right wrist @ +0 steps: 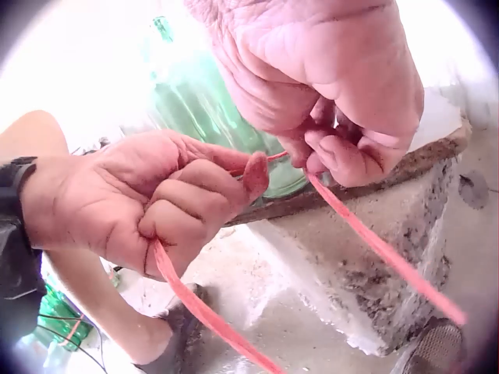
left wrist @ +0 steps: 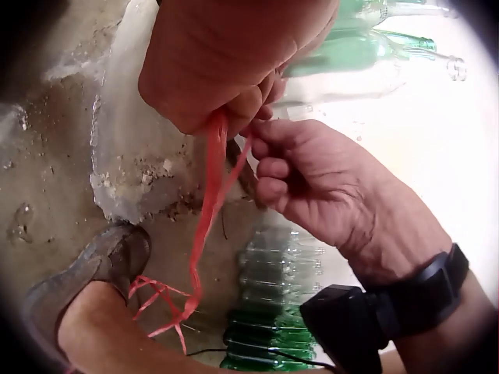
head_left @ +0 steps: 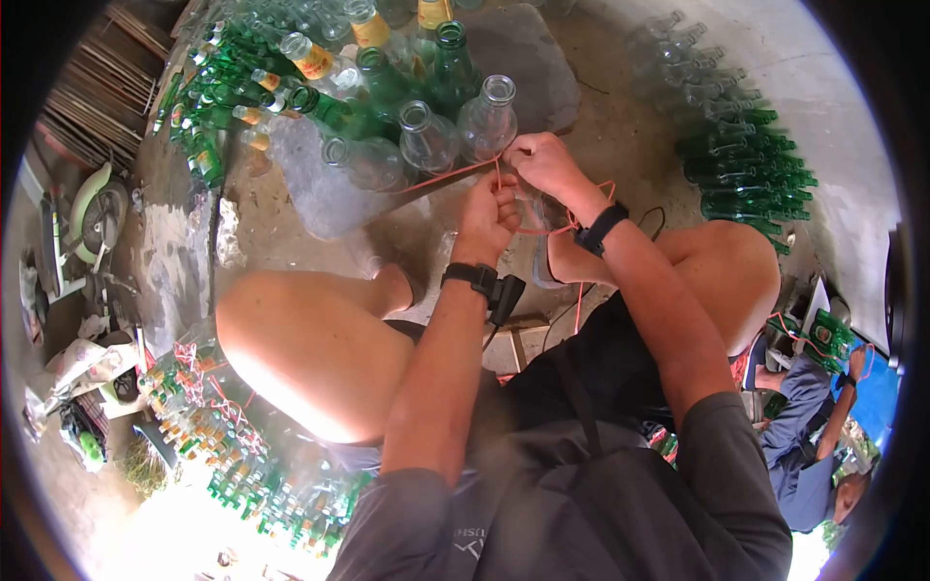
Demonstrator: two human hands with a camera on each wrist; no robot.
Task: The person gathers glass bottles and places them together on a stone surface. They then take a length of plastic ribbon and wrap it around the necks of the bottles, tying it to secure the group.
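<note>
A group of clear glass bottles and green glass bottles stands on a stone slab, several with yellow-orange labels. A pink-red plastic string runs along the near side of the group low down. My left hand grips the string with curled fingers, just in front of the nearest bottles. Close beside it, my right hand pinches the string between thumb and fingers. From each hand a loose length of string hangs down in the right wrist view. Inside the left fist the string is hidden.
Many green bottles lie heaped at the left. Rows of bottles lie along the wall at the right. String-tied bottles are behind my left leg. Another person at the far right handles green bottles.
</note>
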